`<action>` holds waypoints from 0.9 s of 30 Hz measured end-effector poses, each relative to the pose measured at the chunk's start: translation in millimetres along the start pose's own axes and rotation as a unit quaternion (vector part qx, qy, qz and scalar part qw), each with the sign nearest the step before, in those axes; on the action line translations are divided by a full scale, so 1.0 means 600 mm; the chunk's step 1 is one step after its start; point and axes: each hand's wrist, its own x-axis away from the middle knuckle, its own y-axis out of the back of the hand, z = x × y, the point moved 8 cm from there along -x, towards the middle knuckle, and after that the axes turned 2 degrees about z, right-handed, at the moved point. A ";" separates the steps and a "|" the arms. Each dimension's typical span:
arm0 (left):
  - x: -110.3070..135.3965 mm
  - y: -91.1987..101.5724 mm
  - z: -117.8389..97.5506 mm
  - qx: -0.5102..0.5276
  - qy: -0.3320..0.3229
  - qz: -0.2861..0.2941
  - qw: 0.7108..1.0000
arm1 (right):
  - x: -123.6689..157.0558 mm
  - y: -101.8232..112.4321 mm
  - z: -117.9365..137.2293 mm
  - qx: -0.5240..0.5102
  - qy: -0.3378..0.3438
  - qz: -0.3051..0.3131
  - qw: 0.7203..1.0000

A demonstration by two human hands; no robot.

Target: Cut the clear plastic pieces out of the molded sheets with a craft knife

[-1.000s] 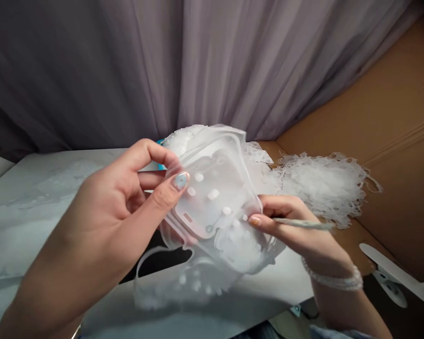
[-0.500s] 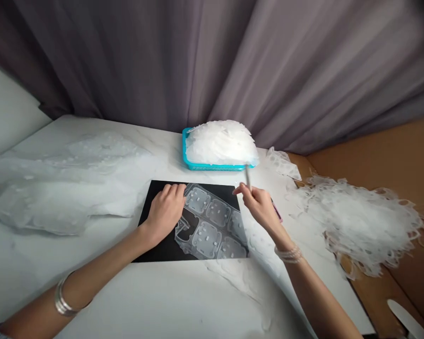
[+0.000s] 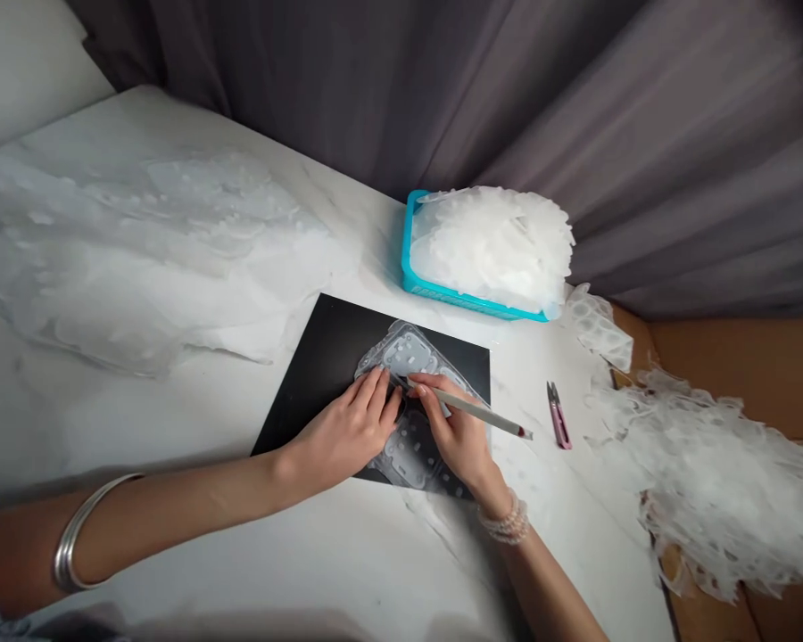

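**Under both hands: clear moulded sheet on the black mat**

Beneath the left hand (image 3: 348,432) lies a translucent moulded plastic sheet of rounded-square cells (image 3: 411,355), flat on a black rectangular mat (image 3: 314,366). The sheet's long axis runs from beyond the fingertips back toward the wrists. The left hand's fingers lie flat and pressed together, holding it down. The right hand (image 3: 456,439) pinches a slim grey pen-like knife (image 3: 472,408), tip pointing at the left fingertips and reddish tail slanting out past the right knuckles. Both hands hide the sheet's middle, and the blade tip is too small to make out. Pink snips (image 3: 558,415) lie right of the right hand. A teal tray (image 3: 416,282) sits beyond them.
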 end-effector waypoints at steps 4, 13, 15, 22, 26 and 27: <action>0.002 -0.004 -0.002 0.010 -0.003 0.004 1.000 | -0.004 -0.004 0.014 0.038 0.047 0.037 0.997; -0.001 0.001 -0.002 0.013 -0.005 0.017 1.000 | -0.014 -0.013 0.020 0.080 0.057 0.049 0.994; -0.002 0.005 -0.001 0.011 -0.009 0.018 1.000 | -0.014 -0.013 0.019 0.085 0.057 0.048 0.994; -0.003 0.015 0.003 0.027 -0.005 0.021 0.999 | -0.015 -0.011 0.030 0.096 0.076 0.042 0.992; -0.002 0.013 0.003 0.031 -0.008 0.035 0.999 | -0.003 -0.004 0.036 0.108 0.083 0.044 0.990; -0.002 0.012 0.002 0.024 -0.010 0.036 0.999 | 0.000 -0.003 0.035 0.107 0.085 0.044 0.990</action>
